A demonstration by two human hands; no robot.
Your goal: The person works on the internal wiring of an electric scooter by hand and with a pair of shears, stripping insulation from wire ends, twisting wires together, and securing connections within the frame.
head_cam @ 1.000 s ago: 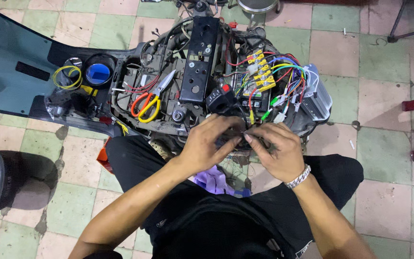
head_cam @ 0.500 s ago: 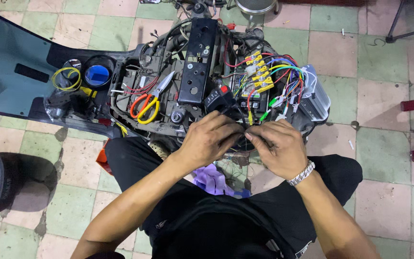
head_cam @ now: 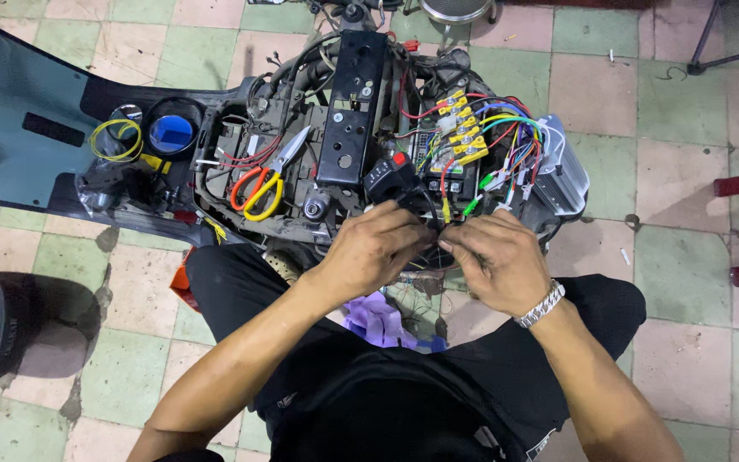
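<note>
Tiled floor [head_cam: 677, 180] is seen under an opened scooter body [head_cam: 361, 162]; scissors [head_cam: 260, 184] are held in its bay, while a black cable [head_cam: 425, 214] is pinched by left hand [head_cam: 378, 248] and right hand [head_cam: 498, 261].

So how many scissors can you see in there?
1. The orange-and-yellow-handled scissors lie in the open scooter body, left of both hands. More could be hidden under the wires.

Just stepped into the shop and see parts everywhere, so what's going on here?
A person crouches over an opened scooter body on the tiled floor. The left hand and right hand meet over a black cable running from a black switch block with a red button, both pinching at it. Beside them sit yellow connector blocks with a tangle of coloured wires. Orange-and-yellow-handled scissors lie untouched in the frame.
</note>
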